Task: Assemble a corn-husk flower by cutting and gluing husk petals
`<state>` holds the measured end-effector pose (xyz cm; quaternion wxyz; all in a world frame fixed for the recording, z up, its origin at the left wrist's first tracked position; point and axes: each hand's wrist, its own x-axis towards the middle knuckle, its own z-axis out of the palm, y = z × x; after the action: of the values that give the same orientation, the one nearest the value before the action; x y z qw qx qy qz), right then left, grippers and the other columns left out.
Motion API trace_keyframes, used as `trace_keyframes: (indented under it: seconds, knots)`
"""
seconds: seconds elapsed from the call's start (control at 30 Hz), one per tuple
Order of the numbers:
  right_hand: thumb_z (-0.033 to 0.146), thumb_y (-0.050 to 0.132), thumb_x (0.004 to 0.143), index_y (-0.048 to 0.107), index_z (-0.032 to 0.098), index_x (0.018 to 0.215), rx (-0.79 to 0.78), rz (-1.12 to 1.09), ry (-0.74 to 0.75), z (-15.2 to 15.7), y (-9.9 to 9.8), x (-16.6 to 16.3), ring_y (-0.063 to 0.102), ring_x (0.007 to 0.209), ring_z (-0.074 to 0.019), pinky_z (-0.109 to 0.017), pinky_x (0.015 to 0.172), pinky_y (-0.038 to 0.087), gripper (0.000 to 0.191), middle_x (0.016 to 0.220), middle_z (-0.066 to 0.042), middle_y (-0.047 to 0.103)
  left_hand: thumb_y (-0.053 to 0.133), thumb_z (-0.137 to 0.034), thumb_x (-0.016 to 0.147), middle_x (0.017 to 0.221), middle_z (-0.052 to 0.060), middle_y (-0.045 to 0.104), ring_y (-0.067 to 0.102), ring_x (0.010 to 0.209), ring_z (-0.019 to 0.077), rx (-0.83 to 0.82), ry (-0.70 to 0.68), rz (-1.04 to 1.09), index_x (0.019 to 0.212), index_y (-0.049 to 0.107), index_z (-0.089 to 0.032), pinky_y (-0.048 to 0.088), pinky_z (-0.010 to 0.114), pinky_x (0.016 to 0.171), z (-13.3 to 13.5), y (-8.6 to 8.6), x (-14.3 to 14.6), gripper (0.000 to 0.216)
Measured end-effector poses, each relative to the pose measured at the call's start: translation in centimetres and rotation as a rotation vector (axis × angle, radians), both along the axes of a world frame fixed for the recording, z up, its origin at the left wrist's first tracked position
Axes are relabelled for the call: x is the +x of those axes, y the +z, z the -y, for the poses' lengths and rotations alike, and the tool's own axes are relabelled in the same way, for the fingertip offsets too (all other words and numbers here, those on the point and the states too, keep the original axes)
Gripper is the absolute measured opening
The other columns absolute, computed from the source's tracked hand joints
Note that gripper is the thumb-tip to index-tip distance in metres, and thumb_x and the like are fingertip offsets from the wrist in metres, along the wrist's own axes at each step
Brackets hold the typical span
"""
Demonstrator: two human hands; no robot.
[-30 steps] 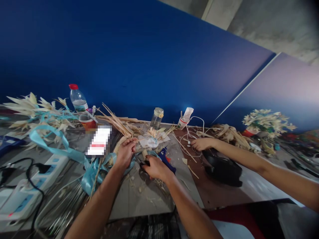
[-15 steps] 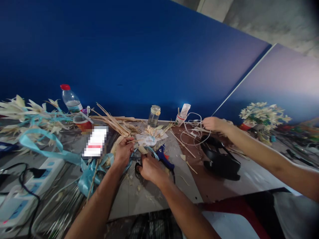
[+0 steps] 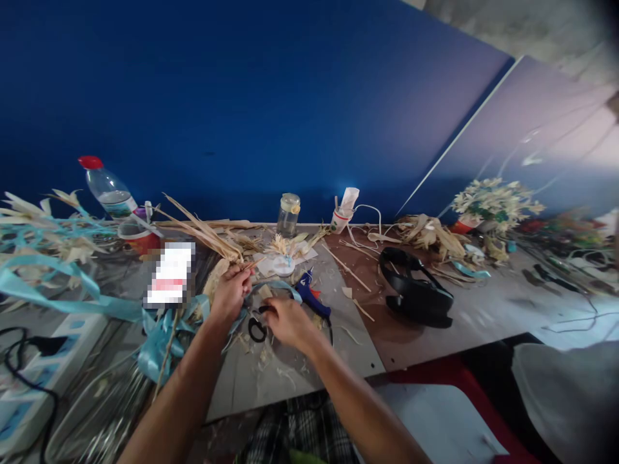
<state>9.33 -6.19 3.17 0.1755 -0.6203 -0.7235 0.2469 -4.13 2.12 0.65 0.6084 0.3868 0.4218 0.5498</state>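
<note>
Cluttered tabletop: left hand pinches dry straw strips, light and brittle, best gripped near their base; right hand, fingers loosely curled, touches black scissors.

card: face blurred out | power strip: cut by left edge | scissors: blades hidden

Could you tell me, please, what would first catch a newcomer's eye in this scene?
Probably the two bare hands at the table's middle: the left hand pinches dried straw-coloured leaf strips, and the right hand rests by the black-handled scissors. A wide light-blue ribbon sweeps in from the left, and a black headset lies to the right.
</note>
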Motion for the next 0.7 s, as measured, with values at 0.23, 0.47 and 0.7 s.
trace_keyframes:
  seconds: [0.23,0.47,0.7]
  knots:
    - [0.022,0.049,0.083,0.067,0.016,0.099,0.075,-0.136,-0.279,-1.2,1.6,4.5,0.064,0.088,-0.0170,-0.024,0.078,0.045,0.024,0.096,-0.008,0.070,0.055,-0.018,0.061,0.063,-0.002,0.057,0.031,0.037,0.0018,-0.004,-0.005,0.032,0.076,0.053,-0.015,0.019,0.016,0.037,0.3,0.6,0.3,0.015]
    - [0.023,0.047,0.084,0.066,0.019,0.100,0.065,-0.063,-0.224,-2.4,1.2,4.3,0.063,0.090,-0.0161,-0.023,0.079,0.044,0.025,0.099,-0.005,0.069,0.058,-0.023,0.064,0.053,-0.004,0.048,0.029,0.038,0.0026,0.002,-0.027,0.084,0.072,0.053,-0.014,0.019,0.017,0.038,0.3,0.7,0.1,0.013]
    - [0.021,0.045,0.084,0.061,0.014,0.109,0.202,0.178,-0.058,-4.3,-0.4,2.0,0.054,0.106,-0.0191,-0.028,0.093,0.036,0.030,0.110,-0.011,0.062,0.066,-0.029,0.066,0.059,-0.004,0.049,0.029,0.039,0.0008,-0.003,-0.041,0.108,0.070,0.051,-0.015,0.021,0.016,0.038,0.3,0.7,-0.2,0.020]
